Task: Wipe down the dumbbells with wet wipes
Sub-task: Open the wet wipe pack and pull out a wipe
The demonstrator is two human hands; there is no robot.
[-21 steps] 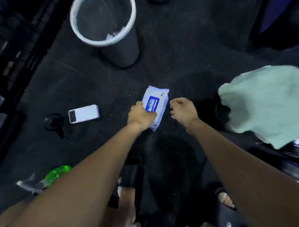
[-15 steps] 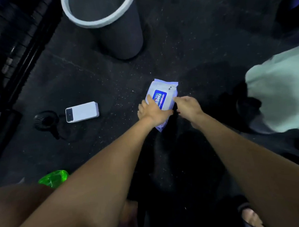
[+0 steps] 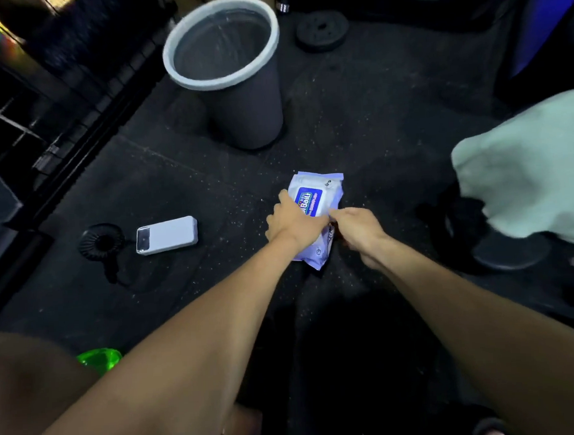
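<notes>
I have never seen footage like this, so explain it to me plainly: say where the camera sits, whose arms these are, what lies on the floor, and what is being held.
There is no machine here. The single picture comes from a camera worn on a person's head, looking down at their own bare arms. The left hand holds a pack of wet wipes on the dark floor, while the right hand pinches at the pack's top, apparently at the flap; the exact grip is hidden by the fingers. Around them lie a white phone, a small black fan, a grey bin with a white rim, a black weight plate, a pale green cloth at the right, and something bright green at the lower left. No wipe shows yet.
</notes>
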